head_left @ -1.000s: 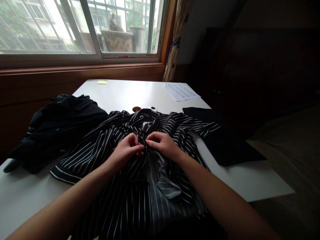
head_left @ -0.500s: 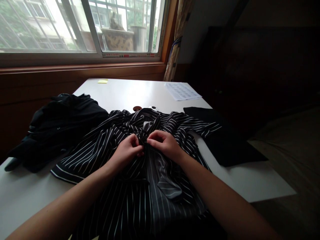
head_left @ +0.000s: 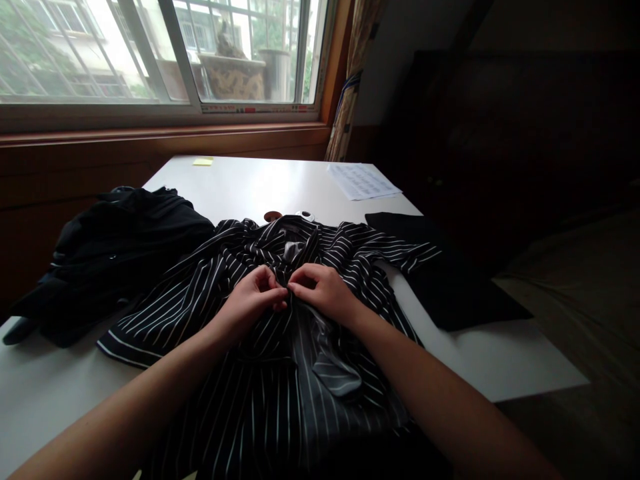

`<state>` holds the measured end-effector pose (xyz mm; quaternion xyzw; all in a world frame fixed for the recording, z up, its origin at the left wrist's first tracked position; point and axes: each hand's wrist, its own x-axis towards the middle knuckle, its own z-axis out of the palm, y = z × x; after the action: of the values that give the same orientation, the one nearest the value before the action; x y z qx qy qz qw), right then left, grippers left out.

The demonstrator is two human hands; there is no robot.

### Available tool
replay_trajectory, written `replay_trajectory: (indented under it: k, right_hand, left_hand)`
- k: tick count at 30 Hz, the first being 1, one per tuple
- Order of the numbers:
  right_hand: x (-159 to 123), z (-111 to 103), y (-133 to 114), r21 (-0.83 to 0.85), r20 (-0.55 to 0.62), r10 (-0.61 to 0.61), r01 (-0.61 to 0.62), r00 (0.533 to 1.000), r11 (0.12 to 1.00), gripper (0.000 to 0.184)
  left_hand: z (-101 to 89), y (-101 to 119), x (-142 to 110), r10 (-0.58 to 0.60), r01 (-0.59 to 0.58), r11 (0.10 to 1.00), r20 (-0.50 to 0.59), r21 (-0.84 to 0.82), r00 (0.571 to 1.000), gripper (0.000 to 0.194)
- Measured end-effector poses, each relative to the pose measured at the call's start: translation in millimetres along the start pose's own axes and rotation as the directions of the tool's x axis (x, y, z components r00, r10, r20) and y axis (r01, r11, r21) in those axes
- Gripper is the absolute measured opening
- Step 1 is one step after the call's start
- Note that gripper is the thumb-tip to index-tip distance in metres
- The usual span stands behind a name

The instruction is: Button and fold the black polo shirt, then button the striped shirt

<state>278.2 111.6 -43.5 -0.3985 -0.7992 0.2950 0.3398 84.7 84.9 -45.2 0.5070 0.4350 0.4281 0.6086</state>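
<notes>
A black garment with white stripes [head_left: 200,300], with a collar and sleeves like a shirt, lies spread over the white table [head_left: 515,360]. My left hand [head_left: 257,291] pinches its front edge just below the collar. Against it, fingertips nearly touching, my right hand [head_left: 320,288] pinches the same front opening. Whatever small part sits between the fingertips is hidden. Below my hands the front hangs apart, and its greyer inner side [head_left: 325,360] shows.
A heap of dark clothing [head_left: 125,247] lies at the left, and a flat black cloth [head_left: 450,287] at the right. Beyond the collar are a brown round object [head_left: 273,216] and a white ring-shaped one [head_left: 305,216]. Printed papers [head_left: 364,181] and a yellow note [head_left: 203,161] lie farther back.
My right hand has shifted slightly left and down, so its fingertips now meet those of my left hand at the shirt front. The garment lies much as before.
</notes>
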Motion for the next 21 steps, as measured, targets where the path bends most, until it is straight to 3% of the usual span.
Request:
replay_trajectory:
  k: [10, 21]
  right_hand:
    - [-0.7, 1.3, 2.9, 0.219, 0.031, 0.12, -0.124, 0.992, 0.968, 0.015]
    - [0.1, -2.7, -0.1, 0.311, -0.017, 0.175, -0.161, 0.984, 0.937, 0.018]
  left_hand:
    - [-1.8, -3.2, 1.5, 0.0, -0.002, 0.996, 0.017, 0.089, 1.0, 0.024]
    - [-4.8, -4.5, 1.5, 0.054, -0.05, 0.981, -0.018, 0.186, 0.998, 0.018]
